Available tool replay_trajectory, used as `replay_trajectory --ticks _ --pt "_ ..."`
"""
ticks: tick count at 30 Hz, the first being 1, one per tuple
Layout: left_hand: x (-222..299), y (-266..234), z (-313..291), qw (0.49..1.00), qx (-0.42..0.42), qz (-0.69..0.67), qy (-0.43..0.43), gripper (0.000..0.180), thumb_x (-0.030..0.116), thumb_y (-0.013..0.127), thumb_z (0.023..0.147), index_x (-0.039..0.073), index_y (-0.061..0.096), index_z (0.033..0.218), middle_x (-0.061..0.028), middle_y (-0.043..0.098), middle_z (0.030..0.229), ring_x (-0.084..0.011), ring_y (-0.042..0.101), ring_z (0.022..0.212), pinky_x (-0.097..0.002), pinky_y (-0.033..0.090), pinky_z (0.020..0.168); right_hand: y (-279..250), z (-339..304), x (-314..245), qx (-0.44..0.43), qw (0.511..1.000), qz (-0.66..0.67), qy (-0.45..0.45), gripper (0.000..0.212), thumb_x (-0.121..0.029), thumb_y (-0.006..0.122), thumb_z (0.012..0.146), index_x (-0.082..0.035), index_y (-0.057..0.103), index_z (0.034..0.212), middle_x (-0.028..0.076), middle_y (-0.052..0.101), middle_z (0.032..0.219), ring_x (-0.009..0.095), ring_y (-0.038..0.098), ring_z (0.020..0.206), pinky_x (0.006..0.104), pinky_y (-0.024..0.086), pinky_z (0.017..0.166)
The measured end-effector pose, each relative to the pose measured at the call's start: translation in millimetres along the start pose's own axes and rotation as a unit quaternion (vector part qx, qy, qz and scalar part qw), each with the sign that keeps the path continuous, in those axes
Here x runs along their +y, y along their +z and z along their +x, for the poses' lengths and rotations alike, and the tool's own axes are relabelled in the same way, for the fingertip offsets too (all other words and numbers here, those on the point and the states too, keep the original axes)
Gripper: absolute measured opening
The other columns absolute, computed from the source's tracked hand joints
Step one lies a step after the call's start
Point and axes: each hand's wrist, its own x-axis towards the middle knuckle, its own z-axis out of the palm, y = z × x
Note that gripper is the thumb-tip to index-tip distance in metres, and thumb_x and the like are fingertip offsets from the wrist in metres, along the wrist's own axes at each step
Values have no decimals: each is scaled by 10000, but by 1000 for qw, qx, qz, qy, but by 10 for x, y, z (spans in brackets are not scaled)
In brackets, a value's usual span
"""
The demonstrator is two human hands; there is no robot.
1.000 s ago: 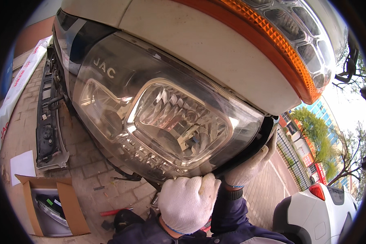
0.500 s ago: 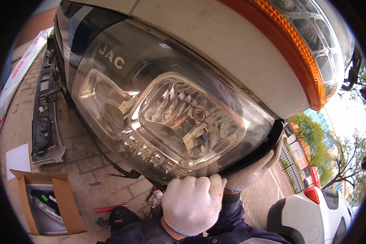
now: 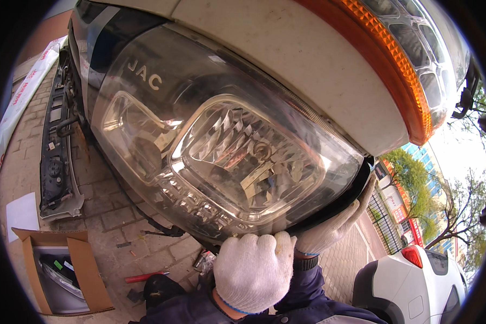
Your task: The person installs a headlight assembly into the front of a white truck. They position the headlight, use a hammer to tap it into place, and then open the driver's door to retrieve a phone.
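Observation:
A large clear-lensed vehicle headlight (image 3: pixel 216 146) fills the middle of the view, beneath a white body panel (image 3: pixel 286 54). My left hand (image 3: pixel 254 272), in a white knit glove, is closed at the headlight's lower edge. Its knuckles face up, and the curled fingertips are hidden. Gloved as well, my right hand (image 3: pixel 332 229) lies along the lower right side of the headlight with its fingers stretched out flat. It is beside a black rim (image 3: pixel 337 208), and a dark band circles that wrist.
An opened cardboard box (image 3: pixel 89 270) at lower left holds another lamp (image 3: pixel 62 275). Near it are a red-handled tool (image 3: pixel 146 277) and a white sheet (image 3: pixel 22 217) on the paving. A long dark trim piece (image 3: pixel 59 156) lies farther left. A white car (image 3: pixel 410 286) stands at lower right.
The headlight and ground appear shifted very slightly left in the picture. Both hands keep the same pose against the headlight.

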Motion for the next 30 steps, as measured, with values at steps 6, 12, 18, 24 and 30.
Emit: replay_trajectory --ticks 6,12,18,24,30 --pt "23 -2 9 1000 -28 -10 -4 251 237 810 902 151 618 765 -35 422 690 -250 537 605 -414 417 533 47 72 33 6 999 32 -24 610 -402 324 1206 -10 365 1671 168 408 1707 259 381 1575 410 245 1317" --pt "41 -11 26 1000 -24 -9 -10 225 237 814 897 143 643 785 -42 440 702 -254 549 610 -413 428 535 31 82 35 19 1000 -2 -12 610 -402 333 1205 -4 381 1664 162 426 1698 260 404 1563 409 275 1307" --pt "79 30 8 1000 4 16 -12 210 241 817 890 140 651 810 -39 450 730 -257 547 617 -421 423 541 20 75 -15 11 1000 -6 -12 606 -394 341 1204 0 382 1662 161 422 1701 262 408 1561 406 284 1302" --pt "118 21 22 999 -22 27 -20 209 256 825 878 145 656 825 -37 463 741 -259 563 649 -428 425 574 -10 129 104 -7 998 64 -15 594 -370 384 1197 14 385 1650 185 419 1695 273 413 1558 414 294 1296" --pt "153 -4 34 998 -26 28 -44 167 214 838 855 125 698 875 -48 529 746 -289 587 661 -440 446 589 -127 148 263 -46 996 78 -18 629 -354 483 1150 32 392 1639 197 450 1668 283 451 1527 425 335 1270"
